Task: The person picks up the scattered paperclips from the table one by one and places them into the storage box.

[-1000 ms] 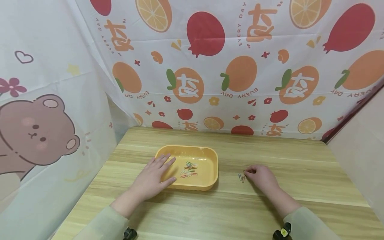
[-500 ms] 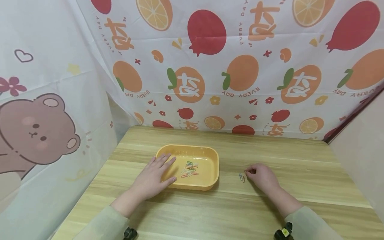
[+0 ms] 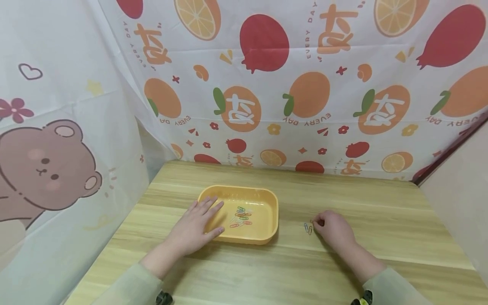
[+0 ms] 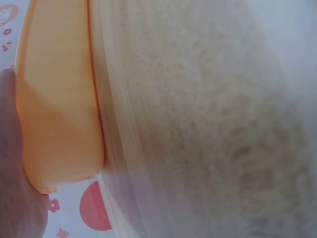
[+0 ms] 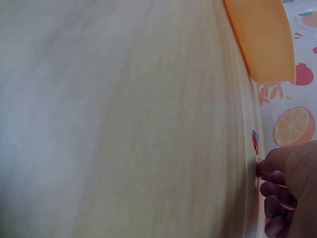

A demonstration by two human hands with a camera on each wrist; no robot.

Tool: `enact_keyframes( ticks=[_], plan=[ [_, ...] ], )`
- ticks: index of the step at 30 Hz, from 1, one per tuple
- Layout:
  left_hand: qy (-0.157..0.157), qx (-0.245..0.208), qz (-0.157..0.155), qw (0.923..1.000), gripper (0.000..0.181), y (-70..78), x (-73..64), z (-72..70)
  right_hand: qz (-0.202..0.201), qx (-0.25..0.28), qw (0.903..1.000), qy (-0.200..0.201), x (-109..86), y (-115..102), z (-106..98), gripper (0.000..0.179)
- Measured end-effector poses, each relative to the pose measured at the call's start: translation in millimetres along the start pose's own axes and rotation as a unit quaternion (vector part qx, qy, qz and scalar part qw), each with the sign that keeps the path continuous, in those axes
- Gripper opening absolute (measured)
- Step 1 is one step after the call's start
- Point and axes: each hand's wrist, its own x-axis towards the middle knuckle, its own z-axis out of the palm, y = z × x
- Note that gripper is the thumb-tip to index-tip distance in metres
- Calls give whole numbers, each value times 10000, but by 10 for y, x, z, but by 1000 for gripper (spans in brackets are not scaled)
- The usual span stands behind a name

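Note:
My left hand [image 3: 196, 226] lies with spread fingers over the left rim of a yellow plastic tray [image 3: 270, 231]. Inside the tray is a small pile of coloured paper clips [image 3: 241, 217]. To the right of it, my right hand [image 3: 334, 228] is down at the tabletop, thumb and forefinger pinching a reddish paper clip [image 5: 260, 160] that the fingertips partly hide. Just left of those fingertips lie a blue paper clip [image 3: 306, 228] and a red paper clip [image 3: 310, 230], side by side on the wood.
The wooden table [image 3: 263, 271] runs back to a fruit-print cloth [image 3: 274, 97]. A cloth with a bear print [image 3: 49, 169] hangs along the left side, and a pale panel [image 3: 457, 186] stands at the right.
The head view has shifted very slightly. Both hands stay almost where they were, the left on the tray and the right at the loose paper clips.

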Motion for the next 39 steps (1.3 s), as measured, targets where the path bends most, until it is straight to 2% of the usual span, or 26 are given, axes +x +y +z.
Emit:
enact_keyframes(
  ticks=[7, 16, 20, 28, 39],
  plan=[
    [59, -59, -39, 10000, 74, 14, -33, 21, -267, -368, 9989, 120, -43, 18, 22, 8],
    [-33, -95, -84, 9999, 74, 22, -27, 16, -469, -566, 9971, 200, -55, 23, -7, 11],
    [34, -70, -62, 10000, 74, 24, -34, 16, -495, -550, 9971, 173, -66, 11, -13, 11],
    [-54, -106, -93, 9999, 74, 28, -17, 24, -512, -426, 9978, 74, -53, 55, -14, 11],
    [-56, -13, -117, 9999, 75, 19, 13, 3, -759, -427, 9960, 180, -6, 107, -4, 7]
  ],
)
